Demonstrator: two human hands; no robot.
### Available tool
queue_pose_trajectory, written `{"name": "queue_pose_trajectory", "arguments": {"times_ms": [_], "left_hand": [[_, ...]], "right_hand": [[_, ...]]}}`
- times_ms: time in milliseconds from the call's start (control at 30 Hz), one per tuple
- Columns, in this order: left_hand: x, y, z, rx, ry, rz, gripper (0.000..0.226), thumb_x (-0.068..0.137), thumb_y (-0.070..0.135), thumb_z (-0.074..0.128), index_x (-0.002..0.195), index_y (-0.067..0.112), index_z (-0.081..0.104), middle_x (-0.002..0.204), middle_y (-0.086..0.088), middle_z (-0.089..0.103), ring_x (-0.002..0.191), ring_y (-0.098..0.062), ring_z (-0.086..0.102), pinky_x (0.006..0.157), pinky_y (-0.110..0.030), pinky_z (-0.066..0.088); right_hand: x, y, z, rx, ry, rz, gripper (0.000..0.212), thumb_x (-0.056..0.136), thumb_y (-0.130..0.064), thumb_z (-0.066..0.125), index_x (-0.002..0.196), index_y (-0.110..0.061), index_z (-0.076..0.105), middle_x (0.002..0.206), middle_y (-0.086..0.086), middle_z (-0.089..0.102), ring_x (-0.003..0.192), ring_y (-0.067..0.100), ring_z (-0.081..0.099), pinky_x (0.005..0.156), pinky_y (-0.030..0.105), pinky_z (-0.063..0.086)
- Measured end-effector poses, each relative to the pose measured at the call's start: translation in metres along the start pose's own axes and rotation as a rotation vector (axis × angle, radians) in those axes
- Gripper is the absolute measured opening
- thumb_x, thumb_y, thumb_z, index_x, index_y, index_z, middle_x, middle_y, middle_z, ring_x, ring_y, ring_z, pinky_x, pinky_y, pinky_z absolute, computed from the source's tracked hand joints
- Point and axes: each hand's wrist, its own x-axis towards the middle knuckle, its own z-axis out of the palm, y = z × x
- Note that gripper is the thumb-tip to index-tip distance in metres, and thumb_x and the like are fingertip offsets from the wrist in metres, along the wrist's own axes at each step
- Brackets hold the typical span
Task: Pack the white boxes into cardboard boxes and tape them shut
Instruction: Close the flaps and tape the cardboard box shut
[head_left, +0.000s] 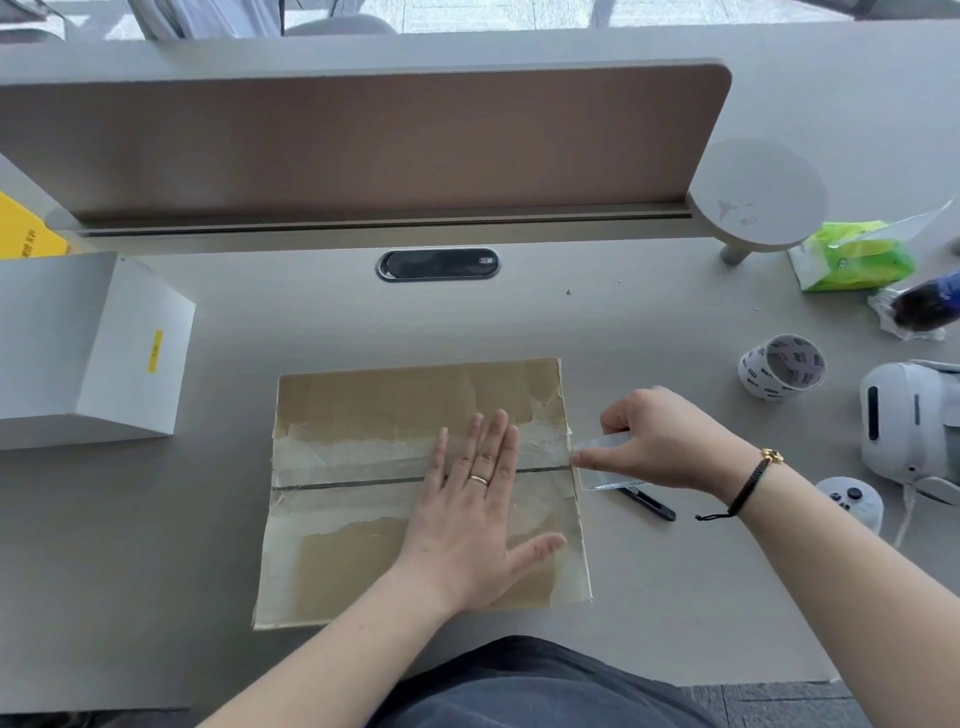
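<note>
A closed cardboard box (363, 519) sits on the desk right in front of me, its two top flaps meeting in a dark seam across the middle, with old tape marks on them. My left hand (478, 499) lies flat on the flaps over the seam, fingers straight. My right hand (654, 441) pinches the free end of a clear tape strip (602, 447) at the box's right edge; the strip runs under my left hand along the seam. A white box (88, 348) with a yellow label stands at the left. A tape roll (782, 366) stands at the right.
A black utility knife (649, 501) lies just right of the box under my right hand. Further right are a white headset (909, 415), a white controller (852, 501), a green tissue pack (857, 257) and a dark wrapped object (924, 306). A desk divider (363, 145) stands behind.
</note>
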Motion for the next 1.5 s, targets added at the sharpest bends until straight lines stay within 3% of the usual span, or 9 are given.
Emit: {"name": "queue_pose_trajectory", "arguments": {"times_ms": [167,400,567,933,1100,1267,1500], "left_hand": [[0.002,0.009,0.001,0.045,-0.056,0.012,0.109,0.08,0.09,-0.005,0.151,0.012,-0.033,0.155,-0.005,-0.047,0.14,-0.022,-0.048,0.12,-0.055,-0.019],[0.005,0.011,0.004,0.025,-0.009,-0.018,0.111,0.078,0.093,-0.002,0.154,0.016,-0.027,0.159,-0.002,-0.039,0.143,-0.023,-0.044,0.121,-0.057,-0.015],[0.002,0.011,0.014,-0.016,0.107,0.003,0.105,0.088,0.088,0.021,0.161,0.013,0.014,0.17,-0.007,0.005,0.157,-0.027,-0.001,0.12,-0.055,0.006],[-0.008,-0.011,0.014,0.046,0.116,-0.035,0.096,0.092,0.083,0.026,0.161,0.017,0.02,0.169,0.001,0.014,0.155,-0.025,0.016,0.119,-0.053,0.011],[-0.007,-0.007,0.011,0.048,0.015,-0.037,0.098,0.083,0.093,0.021,0.161,0.036,0.006,0.17,-0.002,-0.002,0.156,-0.03,-0.004,0.119,-0.068,0.007],[-0.005,-0.002,-0.001,0.116,-0.084,0.008,0.096,0.074,0.099,0.007,0.145,0.05,-0.035,0.155,0.001,-0.047,0.139,-0.028,-0.048,0.107,-0.074,-0.022],[-0.003,0.005,-0.012,0.128,-0.138,0.009,0.084,0.08,0.096,0.012,0.14,0.06,-0.035,0.152,0.006,-0.05,0.137,-0.028,-0.052,0.103,-0.076,-0.026]], "right_hand": [[-0.002,0.0,0.0,0.009,0.003,-0.005,0.071,0.077,-0.06,0.074,0.06,-0.016,0.02,0.057,0.0,0.018,0.055,0.018,0.018,0.053,0.033,0.018],[0.003,0.006,0.006,0.026,-0.007,-0.01,0.071,0.076,-0.062,0.073,0.06,-0.017,0.02,0.058,0.0,0.019,0.056,0.019,0.019,0.054,0.033,0.019],[0.006,0.01,0.01,0.044,-0.009,-0.02,0.071,0.075,-0.063,0.073,0.061,-0.017,0.019,0.058,-0.001,0.018,0.057,0.019,0.019,0.055,0.033,0.019],[0.005,0.017,0.011,0.101,0.007,-0.06,0.073,0.075,-0.064,0.073,0.061,-0.017,0.018,0.06,0.0,0.017,0.059,0.019,0.018,0.056,0.034,0.017],[0.006,0.018,0.012,0.105,-0.001,-0.062,0.073,0.074,-0.065,0.072,0.061,-0.017,0.019,0.06,0.0,0.017,0.059,0.019,0.018,0.056,0.034,0.017],[0.007,0.019,0.012,0.142,-0.008,-0.056,0.073,0.074,-0.063,0.074,0.062,-0.018,0.019,0.062,0.0,0.016,0.059,0.017,0.016,0.056,0.033,0.015],[0.004,0.03,0.018,0.241,-0.001,-0.076,0.068,0.074,-0.064,0.073,0.062,-0.016,0.026,0.064,0.002,0.02,0.059,0.016,0.017,0.056,0.034,0.015]]}}
